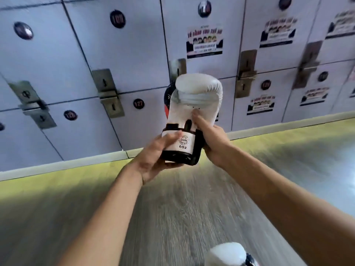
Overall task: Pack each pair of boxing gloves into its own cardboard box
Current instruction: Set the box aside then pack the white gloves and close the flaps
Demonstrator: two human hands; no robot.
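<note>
Gripping one white boxing glove (196, 100) with both hands, raised upright: padded end on top, cuff at the bottom. Cupping the black-and-white cuff from below with the left hand (153, 158), fingers curled round onto the white label marked 6OZ. Clasping the opposite side with the right hand (215, 144), thumb stretched upward and pressed into the white palm of the glove. Closed round the glove on both sides, neither hand spread.

Tucked right behind the glove, peeking out at its left edge: a sliver of something red and black (167, 98), too hidden to name.

Counting gloves: two white ones for certain. One up here in the grip; a second white glove (226, 253) well below the hands at the bottom edge, only partly seen, with a touch of dark and red at its side.

Straight ahead, beyond the grip: a wall of pale lockers (96, 45), every door in view closed, contents unseen. Round dark number discs (138, 103) on the doors, 127 just left of the held glove. Metal latch plates (107, 93) along the door seams. Several printed notices (204, 42) above and to the right of the grip.

Down below the forearms: grey wood-grain floor (172, 217), blurred, with a yellow-green strip (57, 189) along the foot of the lockers.
</note>
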